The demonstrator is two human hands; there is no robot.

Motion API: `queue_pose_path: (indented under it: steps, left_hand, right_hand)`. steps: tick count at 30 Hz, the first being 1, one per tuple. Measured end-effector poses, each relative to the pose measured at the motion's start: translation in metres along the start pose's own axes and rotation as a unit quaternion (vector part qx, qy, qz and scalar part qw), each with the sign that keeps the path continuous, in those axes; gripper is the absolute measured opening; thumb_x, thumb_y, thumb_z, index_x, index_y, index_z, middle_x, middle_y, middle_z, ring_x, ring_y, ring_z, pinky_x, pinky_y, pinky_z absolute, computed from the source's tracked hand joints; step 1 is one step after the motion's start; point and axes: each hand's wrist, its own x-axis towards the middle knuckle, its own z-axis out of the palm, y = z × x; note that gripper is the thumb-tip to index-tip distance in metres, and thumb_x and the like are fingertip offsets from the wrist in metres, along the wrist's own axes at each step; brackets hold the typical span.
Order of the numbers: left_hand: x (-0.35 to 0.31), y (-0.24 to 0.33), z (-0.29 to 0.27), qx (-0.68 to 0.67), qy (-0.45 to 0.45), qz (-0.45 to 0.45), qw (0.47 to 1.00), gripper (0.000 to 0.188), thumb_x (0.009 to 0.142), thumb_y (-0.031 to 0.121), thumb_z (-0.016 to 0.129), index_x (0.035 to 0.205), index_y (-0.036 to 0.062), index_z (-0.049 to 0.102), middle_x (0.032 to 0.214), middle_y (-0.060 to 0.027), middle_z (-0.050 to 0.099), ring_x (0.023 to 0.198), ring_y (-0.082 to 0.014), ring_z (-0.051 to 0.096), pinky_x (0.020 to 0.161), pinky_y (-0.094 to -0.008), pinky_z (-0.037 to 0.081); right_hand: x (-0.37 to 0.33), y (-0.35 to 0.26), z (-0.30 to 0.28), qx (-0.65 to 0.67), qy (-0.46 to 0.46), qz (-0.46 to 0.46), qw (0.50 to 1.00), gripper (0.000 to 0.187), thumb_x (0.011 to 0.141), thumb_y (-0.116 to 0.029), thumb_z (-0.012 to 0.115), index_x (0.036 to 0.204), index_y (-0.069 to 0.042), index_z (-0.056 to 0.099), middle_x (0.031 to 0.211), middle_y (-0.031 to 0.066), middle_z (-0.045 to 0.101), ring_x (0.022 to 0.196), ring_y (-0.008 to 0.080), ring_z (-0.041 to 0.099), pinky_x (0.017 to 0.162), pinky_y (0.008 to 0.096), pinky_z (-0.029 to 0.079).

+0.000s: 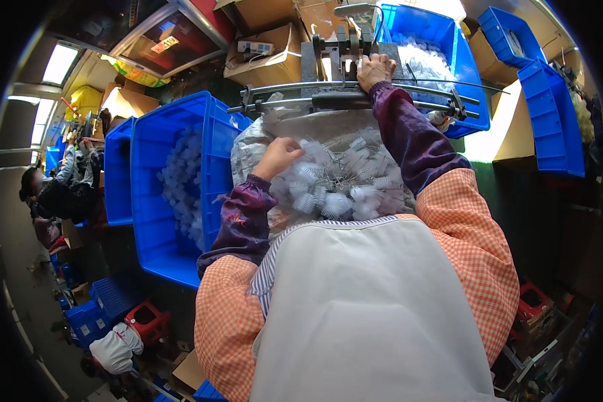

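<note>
My left hand (279, 157) is over the left edge of a pile of translucent white plastic pieces with thin metal wires (345, 174). Its fingers are bent together, and whatever lies between their tips is too small to make out. The pile rests on a pale plastic sheet (248, 151) in front of my body. Farther off, my right hand (376, 70) is raised to a small metal bench machine (345, 57), its fingers curled at the machine's right side. What they grip there is hidden. Metal rods (301, 87) run across the machine's front, below that hand.
A blue bin (144, 234) of white pieces stands left, another blue bin (461, 87) far right. An open cardboard box (271, 53) sits behind the rods. More blue crates (549, 124) are at the right. Another person (67, 191) works at far left; red stools (147, 321) stand behind.
</note>
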Motion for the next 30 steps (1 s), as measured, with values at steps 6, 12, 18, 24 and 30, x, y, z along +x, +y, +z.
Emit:
queue_pose_path:
  steps: [6,12,18,24,30]
  left_hand:
    - [-0.003,-0.011,-0.006,-0.067,-0.027,-0.011,0.997,0.026,0.072,0.022,0.066,0.084,-0.0018,0.065,0.078,-0.0140,0.064,0.072,-0.0219,0.061,0.067,-0.0317,0.047]
    - [-0.002,0.017,-0.007,-0.275,-0.020,0.019,0.961,0.013,0.082,0.016,0.063,0.086,0.0050,0.060,0.079,-0.0003,0.063,0.070,-0.0056,0.055,0.058,-0.0203,0.043]
    - [-0.002,0.068,-0.006,-0.292,0.020,0.134,0.947,0.010,0.084,0.012,0.060,0.088,0.0035,0.056,0.080,-0.0021,0.063,0.071,-0.0063,0.056,0.059,-0.0189,0.044]
    - [-0.015,0.113,0.004,-0.066,0.069,0.308,0.947,0.004,0.078,0.005,0.062,0.081,0.0068,0.061,0.080,-0.0048,0.061,0.065,-0.0168,0.059,0.054,-0.0246,0.046]
    - [-0.018,0.122,0.021,0.171,0.042,0.454,0.873,0.011,0.073,0.012,0.060,0.084,0.0109,0.058,0.079,-0.0016,0.057,0.072,-0.0192,0.059,0.057,-0.0292,0.048]
  right_hand:
    - [-0.002,0.014,-0.007,-0.029,-0.003,-0.009,1.000,0.029,0.081,-0.029,0.047,0.102,-0.014,0.059,0.106,0.0081,0.055,0.109,0.0273,0.045,0.093,0.0470,0.024]
    - [0.001,0.053,-0.005,0.004,0.003,-0.008,1.000,0.029,0.079,-0.028,0.049,0.103,-0.014,0.060,0.107,0.0081,0.055,0.106,0.0254,0.049,0.091,0.0461,0.028]
    - [0.023,0.082,-0.001,-0.031,-0.060,0.006,0.998,0.023,0.080,-0.017,0.045,0.098,-0.014,0.059,0.102,0.0103,0.061,0.097,0.0240,0.059,0.092,0.0441,0.031]
    - [0.034,0.126,-0.028,-0.116,-0.007,0.092,0.989,0.025,0.078,-0.022,0.051,0.100,-0.013,0.059,0.102,0.0110,0.061,0.097,0.0258,0.059,0.082,0.0424,0.039]
    - [-0.021,0.107,-0.062,0.134,0.045,0.011,0.990,0.027,0.080,-0.027,0.054,0.101,-0.011,0.063,0.098,0.0144,0.061,0.093,0.0319,0.058,0.079,0.0370,0.046]
